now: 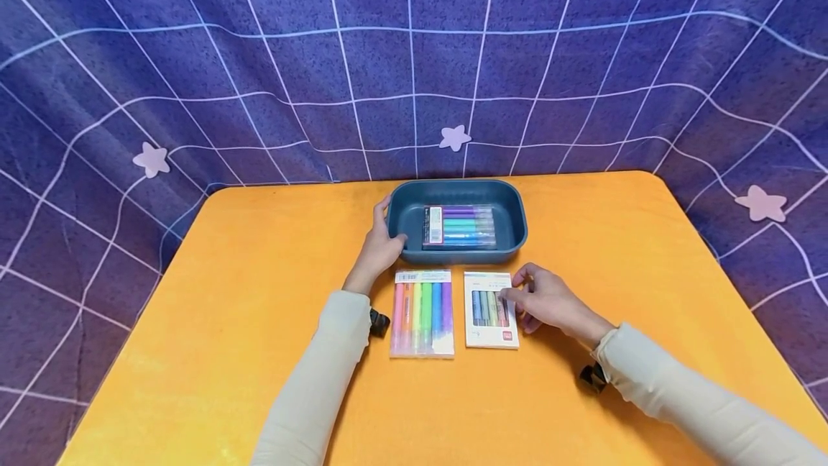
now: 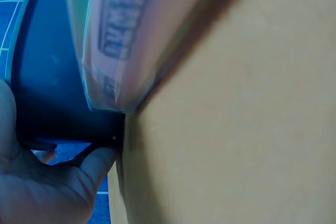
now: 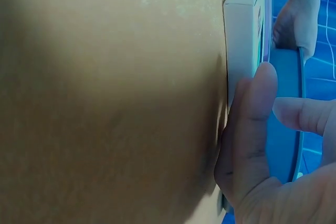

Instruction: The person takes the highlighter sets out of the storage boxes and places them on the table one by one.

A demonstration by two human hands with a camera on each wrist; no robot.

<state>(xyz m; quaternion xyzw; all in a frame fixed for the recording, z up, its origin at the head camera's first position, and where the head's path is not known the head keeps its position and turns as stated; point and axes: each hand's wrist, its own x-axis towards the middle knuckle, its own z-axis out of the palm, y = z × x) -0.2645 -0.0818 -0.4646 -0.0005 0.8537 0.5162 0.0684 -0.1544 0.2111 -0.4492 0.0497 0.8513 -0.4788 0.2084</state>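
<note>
Orange table, dark teal tray, purple backdrop with white grid and pale stars.

A: The head view is bright and even, sharp at the middle; the checked backdrop bows at the edges.

B: Both wrist views are soft. The clear marker pack smears above the fingers, and a shadow darkens the orange table.
</note>
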